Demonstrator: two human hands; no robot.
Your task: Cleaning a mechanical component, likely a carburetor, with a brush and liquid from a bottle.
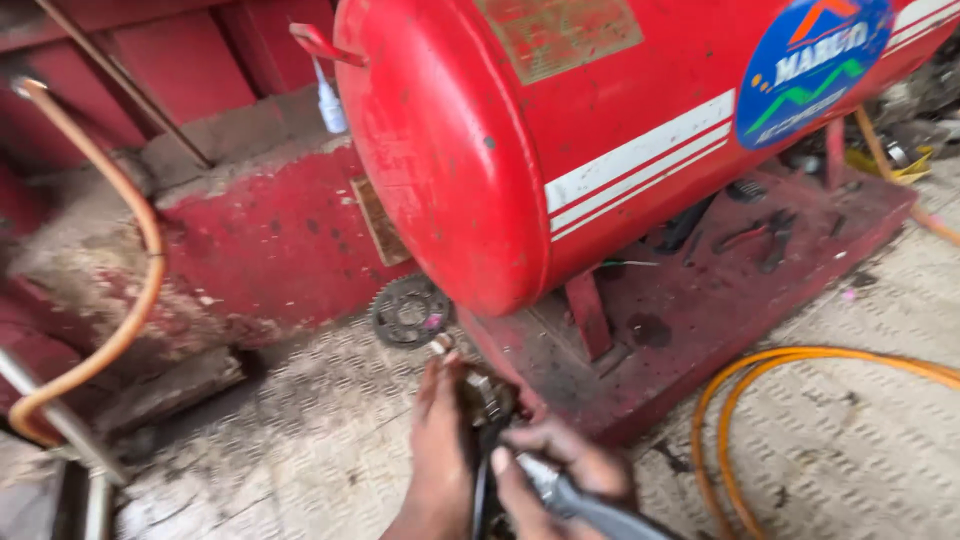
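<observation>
My left hand (440, 455) is at the bottom centre, closed around a small dark metal part (487, 398) with a shiny end (441, 344) sticking out above the fingers. My right hand (560, 465) is just right of it, gripping a grey-handled tool (590, 510) whose metal tip (535, 472) points up toward the part. Both hands hover over the ribbed floor, close to the corner of the red base plate (690, 320). What exactly the part is cannot be made out through the blur.
A large red air tank (560, 130) fills the top, standing on the red base. A black sprocket (408, 312) leans by the red step (260, 240). An orange hose (790, 365) loops on the right, another hose (140, 250) curves on the left. Pliers (765, 235) lie on the base.
</observation>
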